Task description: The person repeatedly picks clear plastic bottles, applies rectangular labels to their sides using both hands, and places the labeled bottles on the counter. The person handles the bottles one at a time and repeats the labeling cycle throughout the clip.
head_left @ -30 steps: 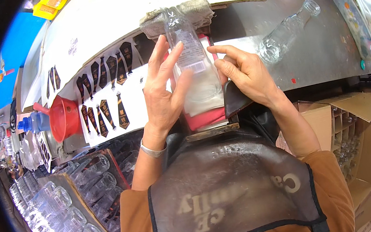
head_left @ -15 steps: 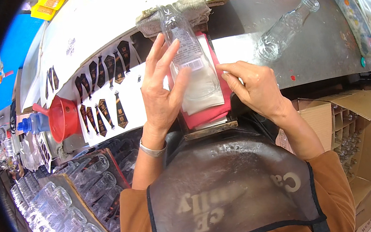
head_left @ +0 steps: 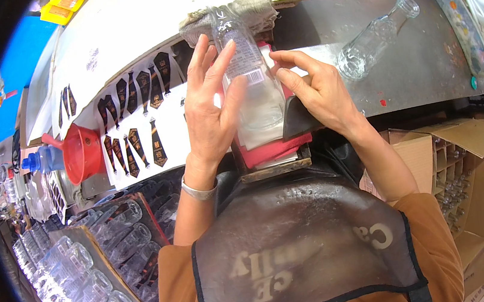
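A clear glass bottle (head_left: 253, 98) lies on its back on a padded stand, its neck pointing away from me over a folded grey cloth (head_left: 261, 11). Printed white marks and a barcode label (head_left: 241, 60) show through or on its upper side. My left hand (head_left: 209, 103) lies along the bottle's left side with fingers spread, fingertips at the label. On the right, my right hand (head_left: 322, 90) has thumb and index finger stretched toward the label's edge. Its other fingers are curled and mostly hidden, with a dark flat piece (head_left: 298, 117) held under them.
A second glass bottle (head_left: 376, 41) lies on the metal table to the right. Black tie-shaped labels (head_left: 144, 90) lie on a white sheet at left, beside a red dipper (head_left: 82, 152). Racked bottles (head_left: 88, 278) stand lower left; an open carton (head_left: 469, 183) stands right.
My right hand has moved up and slightly left, closer to the label, and the dark flat piece has come into clearer view beneath it. My left hand stays almost in place.
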A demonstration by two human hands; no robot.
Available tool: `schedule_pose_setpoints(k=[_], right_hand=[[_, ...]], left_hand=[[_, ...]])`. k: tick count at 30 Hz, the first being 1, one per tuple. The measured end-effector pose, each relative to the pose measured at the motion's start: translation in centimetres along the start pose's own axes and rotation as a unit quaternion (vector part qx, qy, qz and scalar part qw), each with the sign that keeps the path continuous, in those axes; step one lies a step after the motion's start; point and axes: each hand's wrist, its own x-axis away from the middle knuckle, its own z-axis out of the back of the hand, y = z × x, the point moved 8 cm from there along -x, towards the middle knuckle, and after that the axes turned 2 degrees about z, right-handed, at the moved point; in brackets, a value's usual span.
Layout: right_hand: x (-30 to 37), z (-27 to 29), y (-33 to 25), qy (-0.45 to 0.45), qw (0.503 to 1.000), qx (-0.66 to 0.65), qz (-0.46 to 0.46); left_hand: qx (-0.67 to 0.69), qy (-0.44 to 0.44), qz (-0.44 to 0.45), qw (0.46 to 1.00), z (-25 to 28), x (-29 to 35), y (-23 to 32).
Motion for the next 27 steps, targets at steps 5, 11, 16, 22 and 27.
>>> schedule_pose_setpoints(k=[5,11,16,22,27], right_hand=[[1.0,0.5,-2.4,0.042,0.987,0.119,0.101],[2.0,-0.7,-4.7,-0.009,0.925,0.33,0.19],[3.0,0.5,-3.2,0.008,0.942,0.267,0.202],[1.6,1.4,-1.6,-0.024,0.998,0.054,0.018],[-0.1,-0.1,0.6,-0.047,0.994,-0.087,-0.054]], left_hand=[[0.015,-0.003,0.012,1.0,-0.2,0.1,-0.4],[0.032,-0.007,0.021,0.999,-0.3,0.1,-0.6],[0.019,-0.007,0.007,1.0,-0.3,0.3,-0.4],[0.017,-0.018,-0.007,1.0,-0.6,0.9,0.7],[0.032,-0.025,0.009,0.999,-0.9,1.3,1.1]])
